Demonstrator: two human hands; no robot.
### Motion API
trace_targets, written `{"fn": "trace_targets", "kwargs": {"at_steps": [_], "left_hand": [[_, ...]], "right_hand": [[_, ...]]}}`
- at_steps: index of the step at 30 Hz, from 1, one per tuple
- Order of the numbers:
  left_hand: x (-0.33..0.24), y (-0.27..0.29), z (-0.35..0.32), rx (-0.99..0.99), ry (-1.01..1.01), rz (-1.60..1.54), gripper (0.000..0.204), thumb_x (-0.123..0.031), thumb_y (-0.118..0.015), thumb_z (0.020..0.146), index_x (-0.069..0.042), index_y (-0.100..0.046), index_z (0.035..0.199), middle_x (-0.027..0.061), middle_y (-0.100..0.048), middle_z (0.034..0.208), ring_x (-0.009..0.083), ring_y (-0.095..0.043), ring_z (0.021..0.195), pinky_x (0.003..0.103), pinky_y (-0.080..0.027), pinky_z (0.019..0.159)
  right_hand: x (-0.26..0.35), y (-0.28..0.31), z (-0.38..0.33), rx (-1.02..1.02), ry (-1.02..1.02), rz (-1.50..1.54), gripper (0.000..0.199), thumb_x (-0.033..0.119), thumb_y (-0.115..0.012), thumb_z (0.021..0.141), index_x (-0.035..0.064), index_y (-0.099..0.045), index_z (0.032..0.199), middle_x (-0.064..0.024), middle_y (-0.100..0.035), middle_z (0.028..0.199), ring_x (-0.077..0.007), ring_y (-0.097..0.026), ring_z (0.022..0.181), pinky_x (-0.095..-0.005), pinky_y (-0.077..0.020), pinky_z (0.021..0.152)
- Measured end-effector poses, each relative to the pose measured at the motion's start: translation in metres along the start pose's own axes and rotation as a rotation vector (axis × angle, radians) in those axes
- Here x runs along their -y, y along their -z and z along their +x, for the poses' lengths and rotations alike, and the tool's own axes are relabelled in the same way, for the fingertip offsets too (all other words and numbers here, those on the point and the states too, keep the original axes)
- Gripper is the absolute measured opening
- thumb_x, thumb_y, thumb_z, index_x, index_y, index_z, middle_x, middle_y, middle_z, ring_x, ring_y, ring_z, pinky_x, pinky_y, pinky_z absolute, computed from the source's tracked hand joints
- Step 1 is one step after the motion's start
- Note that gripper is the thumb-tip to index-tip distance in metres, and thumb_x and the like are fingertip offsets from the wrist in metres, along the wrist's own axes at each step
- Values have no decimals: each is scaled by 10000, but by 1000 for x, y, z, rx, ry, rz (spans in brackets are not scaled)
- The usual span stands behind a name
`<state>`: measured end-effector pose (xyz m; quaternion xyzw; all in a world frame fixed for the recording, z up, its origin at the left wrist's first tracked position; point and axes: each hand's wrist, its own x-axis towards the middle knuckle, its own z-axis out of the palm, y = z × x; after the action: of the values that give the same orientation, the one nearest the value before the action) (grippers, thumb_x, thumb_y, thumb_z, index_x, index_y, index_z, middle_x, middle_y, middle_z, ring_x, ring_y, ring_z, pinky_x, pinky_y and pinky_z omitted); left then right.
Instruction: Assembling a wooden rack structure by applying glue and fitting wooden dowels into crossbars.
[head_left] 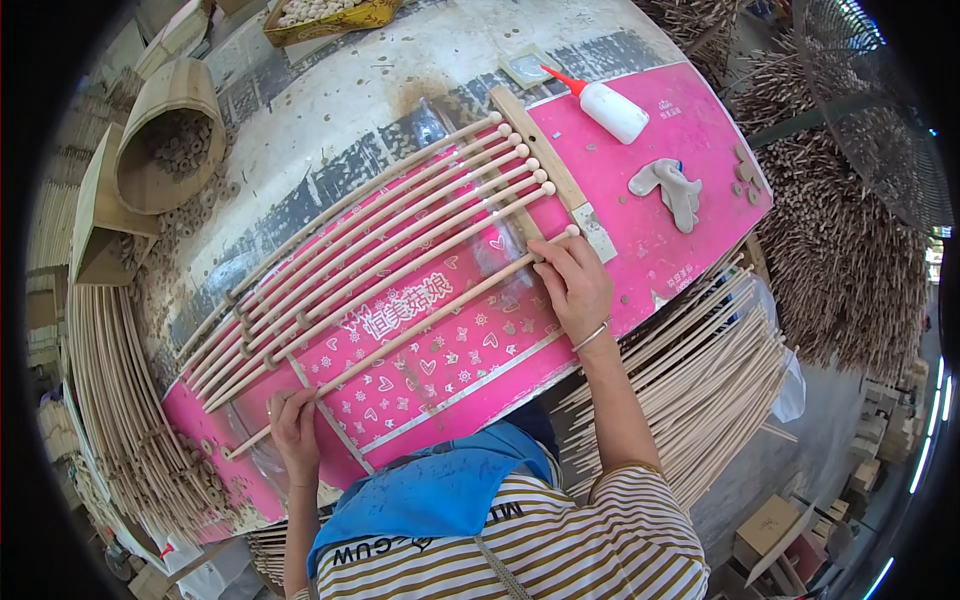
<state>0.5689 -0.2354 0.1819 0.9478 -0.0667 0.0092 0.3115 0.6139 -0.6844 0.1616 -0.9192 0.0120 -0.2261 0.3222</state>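
Several long wooden rods with rounded ends lie side by side on a pink patterned board. One more rod lies apart from them, nearer to me. My left hand grips this rod near its left end. My right hand holds it near its right end, beside a flat wooden slat that crosses the rod tips.
A white glue bottle with a red tip and grey clay-like lumps lie on the board. A wooden bucket of small rings stands far left. Bundles of rods are stacked at my right and left.
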Motion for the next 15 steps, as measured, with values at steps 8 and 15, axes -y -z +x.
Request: {"fn": "trace_targets", "kwargs": {"at_steps": [8, 15], "left_hand": [[0, -1, 3, -2, -14, -11, 153, 0, -665, 927, -25, -734, 1061, 116, -637, 1025, 287, -581, 973, 383, -442, 896], [-1, 0, 2, -2, 11, -37, 145, 6, -663, 924, -21, -729, 1050, 110, -642, 1021, 283, -580, 972, 379, -444, 892]], "right_hand": [[0, -1, -1, 17, -3, 1, 292, 21, -755, 844, 81, -760, 1130, -77, -658, 942, -258, -676, 869, -358, -550, 734], [-2, -3, 0, 24, 33, 17, 301, 16, -752, 841, 76, -752, 1137, -83, -651, 942, -265, -670, 872, -366, -547, 737]]}}
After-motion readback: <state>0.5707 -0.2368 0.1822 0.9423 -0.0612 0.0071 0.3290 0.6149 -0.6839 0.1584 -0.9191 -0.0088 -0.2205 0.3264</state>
